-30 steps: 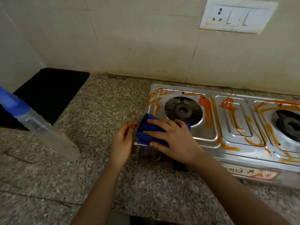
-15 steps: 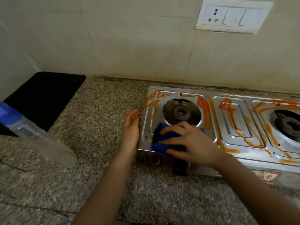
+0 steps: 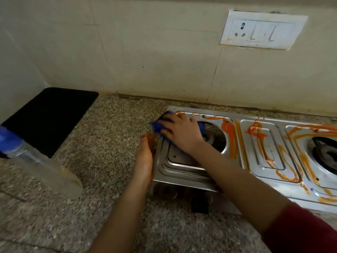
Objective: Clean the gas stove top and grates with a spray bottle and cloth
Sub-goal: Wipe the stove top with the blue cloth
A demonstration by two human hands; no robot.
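Right hand (image 3: 182, 136), fingers flat, presses the blue cloth (image 3: 156, 126) on the stove top (image 3: 182, 172) rear-left corner. Orange smears (image 3: 230, 137) lie rightward. Left hand (image 3: 145, 157), fingers straight, braces the left edge.

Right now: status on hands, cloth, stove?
Right hand presses blue cloth on stove top's far-left corner. Left hand flat against its left edge. Orange smears on centre panel, right burner. Spray bottle off left.
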